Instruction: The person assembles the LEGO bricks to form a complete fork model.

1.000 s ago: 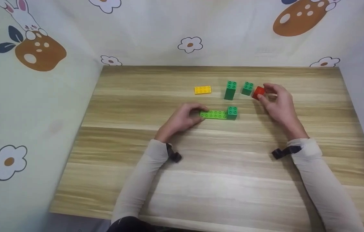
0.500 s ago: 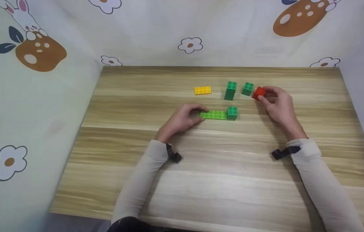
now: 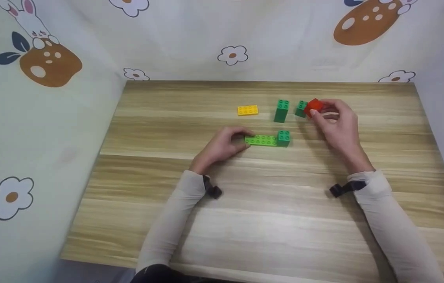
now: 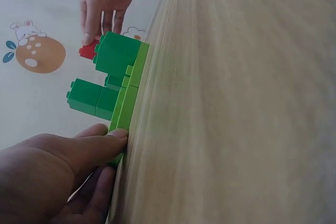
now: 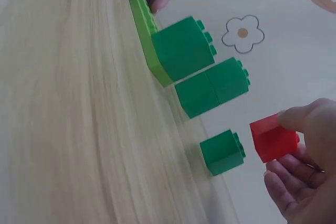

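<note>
My right hand (image 3: 339, 124) pinches a red toy brick (image 5: 274, 137) between thumb and fingers, raised off the table. In the head view the red brick partly covers a single green brick (image 3: 301, 109) standing behind it. My left hand (image 3: 225, 144) grips the left end of a long, flat light-green plate (image 3: 260, 140) lying on the table. A green brick (image 3: 283, 138) sits on that plate's right end. Behind it stands a stack of two green bricks (image 5: 212, 87).
A flat yellow brick (image 3: 247, 110) lies left of the green stack. The wooden table (image 3: 269, 220) ends at a patterned cloth backdrop (image 3: 182, 47) at the rear.
My right hand has lifted the red brick off the table and shifted it slightly left, in front of the single green brick. The left hand has stayed on the light-green plate.
</note>
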